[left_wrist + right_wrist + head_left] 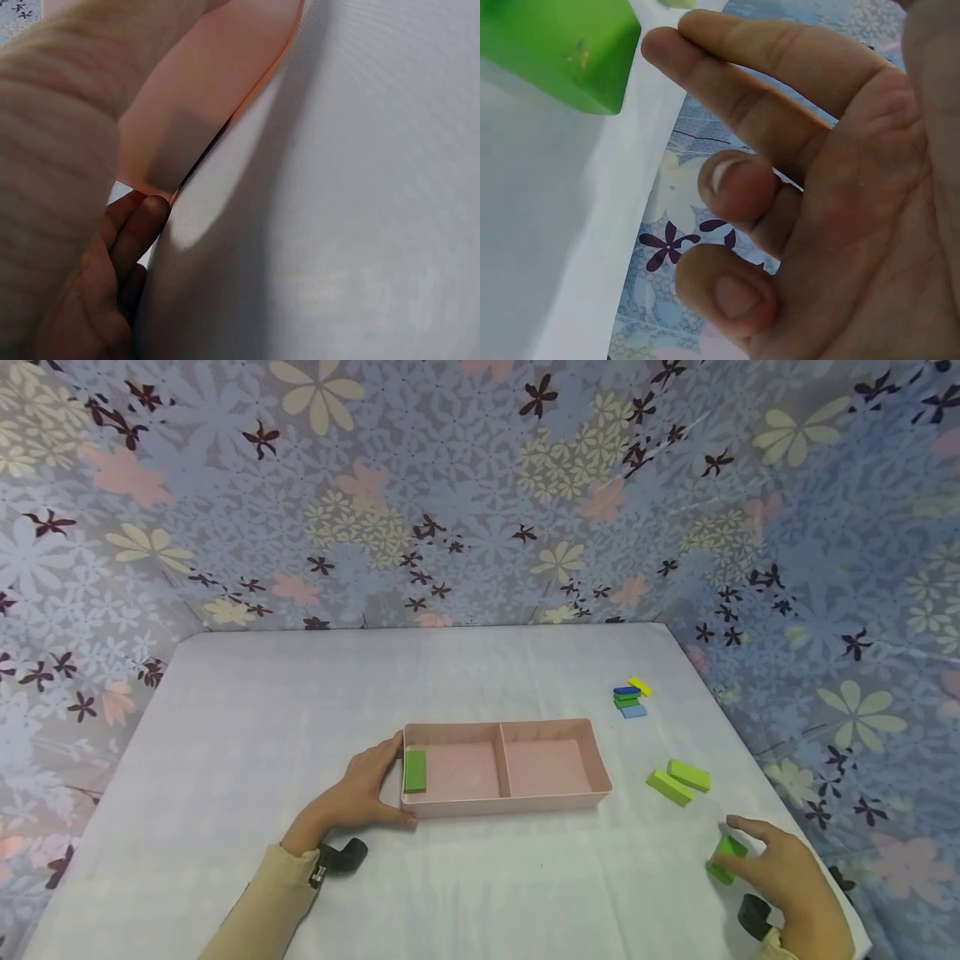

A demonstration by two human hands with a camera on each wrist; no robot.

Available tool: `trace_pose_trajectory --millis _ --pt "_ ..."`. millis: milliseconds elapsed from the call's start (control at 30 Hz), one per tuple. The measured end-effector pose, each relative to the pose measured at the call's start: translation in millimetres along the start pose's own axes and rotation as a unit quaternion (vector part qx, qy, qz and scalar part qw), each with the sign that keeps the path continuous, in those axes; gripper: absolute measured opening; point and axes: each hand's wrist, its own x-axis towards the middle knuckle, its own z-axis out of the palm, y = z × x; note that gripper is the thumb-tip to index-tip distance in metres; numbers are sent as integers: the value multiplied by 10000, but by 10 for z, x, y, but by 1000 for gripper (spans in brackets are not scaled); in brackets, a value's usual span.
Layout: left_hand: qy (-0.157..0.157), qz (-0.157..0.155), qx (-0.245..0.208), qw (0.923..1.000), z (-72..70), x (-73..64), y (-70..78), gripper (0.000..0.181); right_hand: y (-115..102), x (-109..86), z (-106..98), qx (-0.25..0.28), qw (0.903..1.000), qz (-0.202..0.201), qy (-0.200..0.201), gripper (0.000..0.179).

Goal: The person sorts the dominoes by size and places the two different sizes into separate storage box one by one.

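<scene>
A pink two-compartment box (504, 768) lies on the table, with a green block (415, 771) at the left end of its left compartment. My left hand (363, 787) holds the box's left end, thumb at the near corner and fingers at the far one; the left wrist view shows fingertips against the pink wall (202, 105). At the right, my right hand (787, 868) spreads thumb and forefinger around bright green blocks (729, 845), which the thumb partly covers. In the right wrist view a gap separates the green block (562, 52) from the visible fingertips.
Two light green blocks (670, 787) lie between the box and my right hand. Farther back are a dark blue block (627, 691), green ones, a light blue block (633, 712) and a yellow block (641, 686). Flowered cloth (450, 485) rises behind the white table (300, 677).
</scene>
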Motion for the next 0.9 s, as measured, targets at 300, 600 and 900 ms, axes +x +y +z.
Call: trace_pose_trajectory --millis 300,600,900 --pt "35 26 33 10000 14 0 -8 135 39 -10 23 55 9997 124 -211 102" --pt "38 22 -11 10000 -1 -12 16 134 58 19 78 131 9985 450 -293 105" --pt "52 13 -7 10000 2 0 4 135 37 19 82 19 9993 332 -175 102"
